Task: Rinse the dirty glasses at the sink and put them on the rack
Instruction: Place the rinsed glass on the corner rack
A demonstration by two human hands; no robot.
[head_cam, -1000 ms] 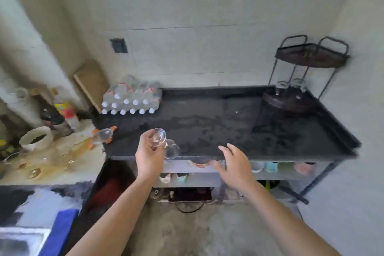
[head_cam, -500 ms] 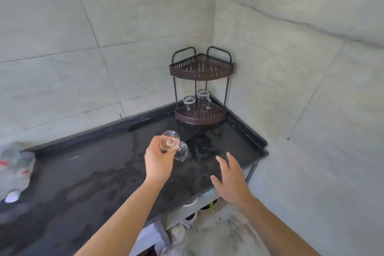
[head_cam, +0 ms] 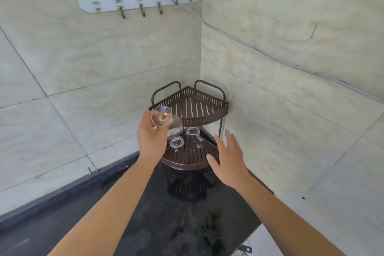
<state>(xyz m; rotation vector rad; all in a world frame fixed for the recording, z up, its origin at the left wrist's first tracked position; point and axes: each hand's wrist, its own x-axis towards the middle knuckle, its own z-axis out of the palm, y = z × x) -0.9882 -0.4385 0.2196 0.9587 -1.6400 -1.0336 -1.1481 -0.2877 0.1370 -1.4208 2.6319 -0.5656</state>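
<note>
closer now: your left hand [head_cam: 152, 137] grips the stemmed glass [head_cam: 166, 119] foot-up over the corner rack [head_cam: 187, 161]'s left edge; right hand [head_cam: 227, 158] splayed, empty.

Two glass mugs [head_cam: 188, 140] crowding the rack's lower shelf [head_cam: 188, 162] at its back corner; front edge free, upper shelf [head_cam: 195, 108] bare.

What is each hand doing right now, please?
Left hand: closed, holding a clear stemmed glass.
Right hand: open, empty.
</note>
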